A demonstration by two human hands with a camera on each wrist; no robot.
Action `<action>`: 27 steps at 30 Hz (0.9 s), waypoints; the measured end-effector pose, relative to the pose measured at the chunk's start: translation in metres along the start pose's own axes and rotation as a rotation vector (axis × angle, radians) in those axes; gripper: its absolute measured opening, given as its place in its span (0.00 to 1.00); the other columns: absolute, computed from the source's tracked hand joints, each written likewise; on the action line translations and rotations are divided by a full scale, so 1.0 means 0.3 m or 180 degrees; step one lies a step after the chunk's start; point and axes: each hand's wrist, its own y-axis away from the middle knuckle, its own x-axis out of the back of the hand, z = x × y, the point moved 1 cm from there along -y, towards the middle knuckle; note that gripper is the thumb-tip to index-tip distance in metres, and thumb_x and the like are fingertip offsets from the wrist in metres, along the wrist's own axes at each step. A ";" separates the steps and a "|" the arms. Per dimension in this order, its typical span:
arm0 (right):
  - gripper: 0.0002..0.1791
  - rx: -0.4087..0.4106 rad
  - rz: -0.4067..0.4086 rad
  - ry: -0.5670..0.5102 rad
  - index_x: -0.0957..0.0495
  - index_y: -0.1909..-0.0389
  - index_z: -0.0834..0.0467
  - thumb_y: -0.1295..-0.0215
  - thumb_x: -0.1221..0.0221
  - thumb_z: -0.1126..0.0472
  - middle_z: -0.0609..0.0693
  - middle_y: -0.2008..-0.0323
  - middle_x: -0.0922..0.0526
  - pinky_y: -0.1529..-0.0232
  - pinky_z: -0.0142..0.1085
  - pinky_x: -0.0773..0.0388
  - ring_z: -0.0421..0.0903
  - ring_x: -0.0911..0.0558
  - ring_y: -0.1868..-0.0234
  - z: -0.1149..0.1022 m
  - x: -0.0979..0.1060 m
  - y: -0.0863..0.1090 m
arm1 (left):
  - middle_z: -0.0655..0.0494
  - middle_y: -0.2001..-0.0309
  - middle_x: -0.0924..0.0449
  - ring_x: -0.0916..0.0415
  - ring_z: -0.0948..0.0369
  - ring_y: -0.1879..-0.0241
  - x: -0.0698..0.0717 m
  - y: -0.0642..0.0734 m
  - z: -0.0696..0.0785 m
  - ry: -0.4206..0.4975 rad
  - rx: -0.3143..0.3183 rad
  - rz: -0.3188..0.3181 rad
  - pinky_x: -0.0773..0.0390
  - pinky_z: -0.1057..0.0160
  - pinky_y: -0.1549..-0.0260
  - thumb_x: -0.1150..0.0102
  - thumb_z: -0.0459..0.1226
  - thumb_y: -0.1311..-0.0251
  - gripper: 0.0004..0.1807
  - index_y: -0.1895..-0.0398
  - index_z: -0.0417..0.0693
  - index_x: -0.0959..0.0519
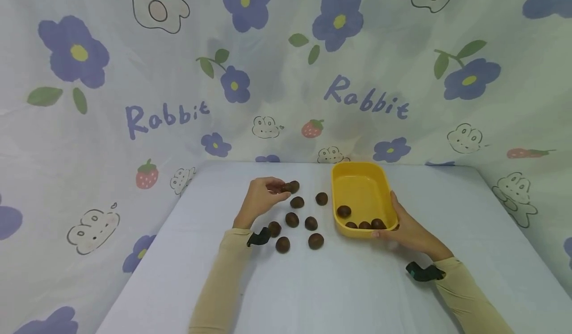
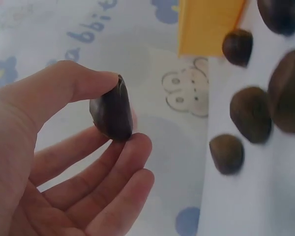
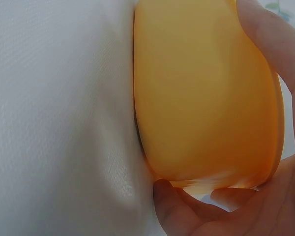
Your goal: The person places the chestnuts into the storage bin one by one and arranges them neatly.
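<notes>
My left hand (image 1: 262, 197) pinches a dark brown chestnut (image 2: 112, 110) between thumb and fingertips, above the far left part of the table. Another chestnut (image 1: 294, 186) appears right beside those fingertips in the head view. Several more chestnuts (image 1: 292, 219) lie loose on the table between that hand and a yellow plastic box (image 1: 357, 233). Inside the box, several chestnuts (image 1: 343, 211) sit toward its near end. My right hand (image 1: 413, 232) grips the box at its near right corner, thumb (image 3: 273, 39) on the near side and fingers around the right side.
A white cloth covers the table (image 1: 339, 289). Behind it and at both sides hangs a curtain (image 1: 277, 81) printed with flowers and rabbits. A dark wrist camera (image 1: 259, 236) sits at the left cuff, and another camera (image 1: 424, 272) at the right cuff.
</notes>
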 end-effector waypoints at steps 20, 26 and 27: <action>0.77 0.0104 0.0006 -0.0066 0.81 0.19 0.54 0.44 0.26 0.42 0.68 0.17 0.66 0.27 0.73 0.48 0.73 0.52 0.19 0.010 0.000 -0.003 | 0.59 0.63 0.13 0.27 0.58 0.69 -0.193 -0.052 0.171 0.0166 0.0122 -0.0343 0.30 0.66 0.73 0.22 0.47 0.49 0.15 0.58 0.55 0.10; 0.77 0.0127 0.0012 -0.0060 0.81 0.19 0.56 0.43 0.26 0.43 0.69 0.17 0.65 0.27 0.73 0.48 0.74 0.52 0.20 0.016 0.004 -0.004 | 0.61 0.62 0.11 0.29 0.60 0.70 -0.264 -0.061 0.202 0.0003 -0.0003 -0.0451 0.33 0.66 0.72 0.22 0.47 0.48 0.15 0.57 0.54 0.10; 0.77 0.0121 0.0011 -0.0057 0.81 0.19 0.56 0.43 0.26 0.43 0.69 0.17 0.65 0.27 0.73 0.48 0.74 0.52 0.20 0.016 0.004 -0.005 | 0.61 0.62 0.11 0.29 0.61 0.69 -0.276 -0.062 0.205 -0.0011 -0.0010 -0.0467 0.32 0.67 0.72 0.22 0.46 0.48 0.16 0.57 0.53 0.10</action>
